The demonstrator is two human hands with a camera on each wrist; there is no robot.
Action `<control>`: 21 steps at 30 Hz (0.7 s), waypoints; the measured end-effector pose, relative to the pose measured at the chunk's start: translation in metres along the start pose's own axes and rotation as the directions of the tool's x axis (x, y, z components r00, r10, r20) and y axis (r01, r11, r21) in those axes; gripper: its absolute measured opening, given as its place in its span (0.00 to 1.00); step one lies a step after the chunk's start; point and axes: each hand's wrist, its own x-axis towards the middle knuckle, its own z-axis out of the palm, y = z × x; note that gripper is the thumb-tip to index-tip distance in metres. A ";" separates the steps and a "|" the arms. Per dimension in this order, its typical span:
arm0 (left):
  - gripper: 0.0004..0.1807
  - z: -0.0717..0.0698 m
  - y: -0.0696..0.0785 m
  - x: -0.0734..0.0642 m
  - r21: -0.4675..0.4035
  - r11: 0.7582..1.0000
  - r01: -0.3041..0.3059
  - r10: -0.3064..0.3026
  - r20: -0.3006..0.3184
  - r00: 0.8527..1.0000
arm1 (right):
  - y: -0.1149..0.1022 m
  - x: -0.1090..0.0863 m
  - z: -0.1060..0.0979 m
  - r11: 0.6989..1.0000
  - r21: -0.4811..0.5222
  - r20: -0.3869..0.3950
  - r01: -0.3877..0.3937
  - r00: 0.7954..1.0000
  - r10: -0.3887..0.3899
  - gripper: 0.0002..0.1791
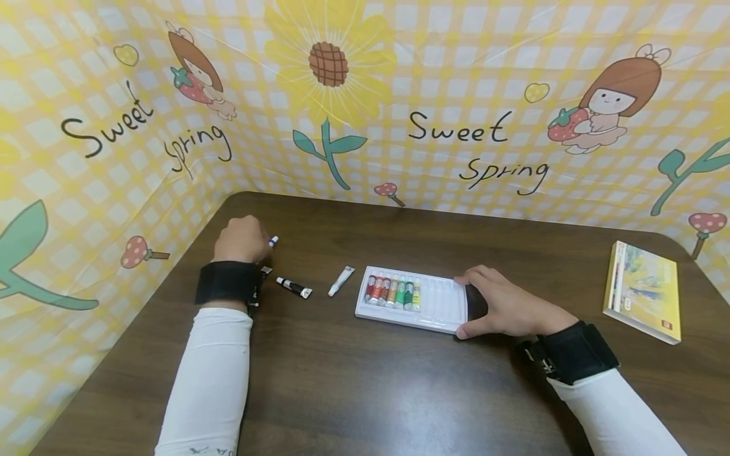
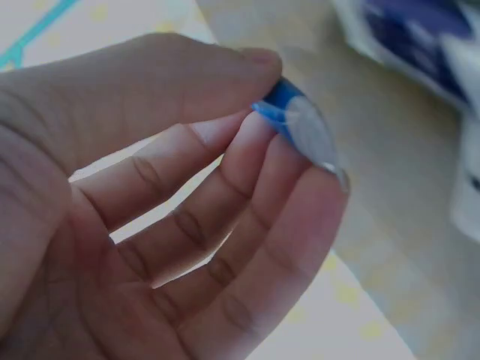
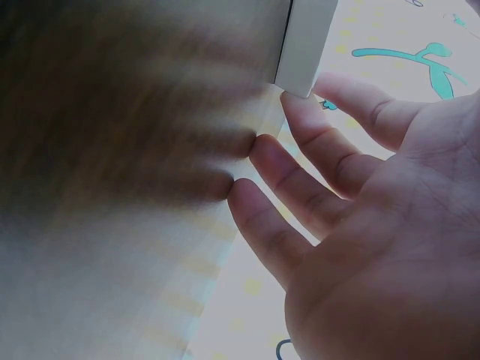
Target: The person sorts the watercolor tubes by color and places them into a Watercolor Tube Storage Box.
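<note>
At the back left of the table my left hand pinches a small blue paint tube between thumb and fingertips; in the head view only one end of it shows beside the hand. A black paint tube and a white paint tube lie between that hand and the white plastic paint tray. Red, orange, green and yellow tubes fill the tray's left part, with vacant slots on its right. My right hand holds the tray's right end, thumb at the near corner, fingers at the far one.
Another small tube is partly hidden by the left wrist band. A thick yellow book lies at the right of the brown table. Yellow checked cloth hangs along the back and left edges.
</note>
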 end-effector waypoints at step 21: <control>0.05 0.050 0.160 -0.044 -0.007 0.946 -0.325 0.324 0.103 0.940 | -0.001 0.000 -0.001 1.000 0.000 0.007 -0.009 1.000 0.009 0.55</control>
